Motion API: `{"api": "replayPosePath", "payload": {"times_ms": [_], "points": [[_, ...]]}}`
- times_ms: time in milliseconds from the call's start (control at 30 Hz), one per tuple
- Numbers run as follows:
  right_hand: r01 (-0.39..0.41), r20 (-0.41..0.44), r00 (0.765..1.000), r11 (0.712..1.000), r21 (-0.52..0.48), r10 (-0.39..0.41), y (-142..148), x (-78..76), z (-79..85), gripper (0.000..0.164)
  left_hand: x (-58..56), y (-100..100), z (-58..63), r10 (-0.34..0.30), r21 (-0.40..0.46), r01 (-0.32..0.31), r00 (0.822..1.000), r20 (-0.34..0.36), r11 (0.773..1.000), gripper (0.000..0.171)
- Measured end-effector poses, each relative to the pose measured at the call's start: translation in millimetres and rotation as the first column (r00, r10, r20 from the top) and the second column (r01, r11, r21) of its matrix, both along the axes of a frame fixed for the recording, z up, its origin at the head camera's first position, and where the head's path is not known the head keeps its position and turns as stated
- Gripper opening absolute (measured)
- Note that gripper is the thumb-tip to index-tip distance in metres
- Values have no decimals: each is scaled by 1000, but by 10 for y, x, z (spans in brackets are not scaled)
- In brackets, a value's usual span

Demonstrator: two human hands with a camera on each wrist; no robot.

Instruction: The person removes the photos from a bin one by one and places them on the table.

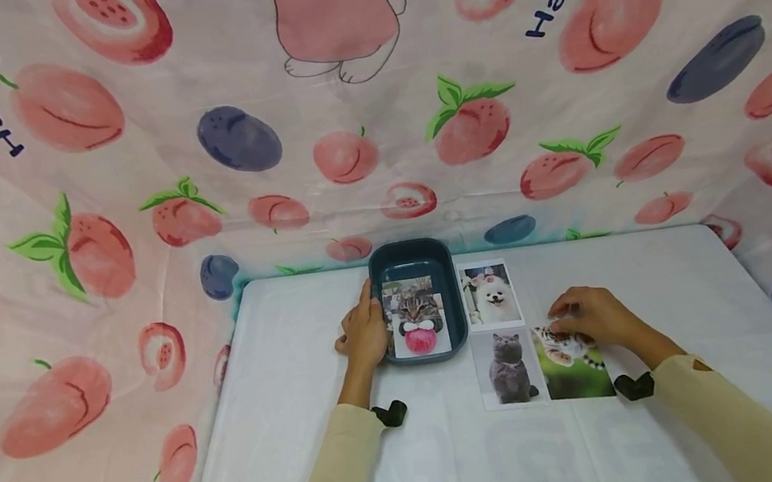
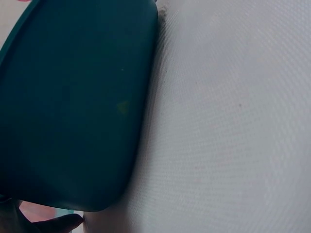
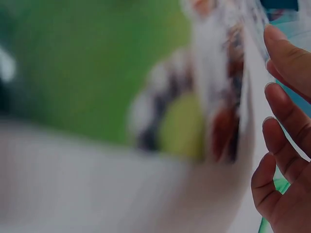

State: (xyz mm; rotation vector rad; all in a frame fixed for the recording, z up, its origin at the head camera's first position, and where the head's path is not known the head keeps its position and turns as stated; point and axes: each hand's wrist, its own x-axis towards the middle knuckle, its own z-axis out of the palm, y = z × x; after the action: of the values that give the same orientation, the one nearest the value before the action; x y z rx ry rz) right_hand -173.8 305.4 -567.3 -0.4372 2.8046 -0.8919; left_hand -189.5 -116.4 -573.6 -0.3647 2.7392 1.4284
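Note:
At the left rim of a dark teal tray (image 1: 454, 297), my left hand (image 1: 364, 332) holds the side, index finger along the wall. Overlapping photo cards (image 1: 418, 313) in the tray show a tabby cat's face and a pink ball. My right hand (image 1: 594, 316) is over the upper part of a tiger photo card (image 1: 576, 374), fingertips at its top edge. In the right wrist view the fingers (image 3: 284, 141) are loosely bent beside that card. The left wrist view is mostly filled by the tray's outer wall (image 2: 73, 107).
A white dog photo card (image 1: 493, 300) lies right of the tray. Below it is a grey cat photo card (image 1: 509, 370), side by side with the tiger one. All are on a white-covered table (image 1: 295, 445), in front of a fruit-patterned cloth (image 1: 356, 229).

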Motion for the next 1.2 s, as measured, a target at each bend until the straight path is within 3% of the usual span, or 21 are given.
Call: {"api": "replayPosePath", "payload": {"times_ms": [100,333,567,767,1000,1200], "points": [[7,9,1000,998,-62,-6,-89,-42,37,24,2,4,-26,0,0,0,1000,3,1000,49],[-52,-68,997,992,-114,44,-516,-267,194,28,8,14,-23,-8,-2,8,1000,0,1000,49],[-138,-14,990,973,-186,138,-1014,-537,512,37,17,12,-23,-4,2,4,1000,1,1000,49],[-204,-2,978,964,-169,207,-1443,-726,700,42,13,7,-5,-2,1,2,1000,-1,1000,49],[-218,-4,975,958,-185,222,-1914,-836,702,36,12,3,3,-9,-9,9,1000,3,1000,49],[-285,20,957,954,-88,288,-2224,-901,598,38,6,14,5,-10,-18,10,1000,3,1000,49]]}}
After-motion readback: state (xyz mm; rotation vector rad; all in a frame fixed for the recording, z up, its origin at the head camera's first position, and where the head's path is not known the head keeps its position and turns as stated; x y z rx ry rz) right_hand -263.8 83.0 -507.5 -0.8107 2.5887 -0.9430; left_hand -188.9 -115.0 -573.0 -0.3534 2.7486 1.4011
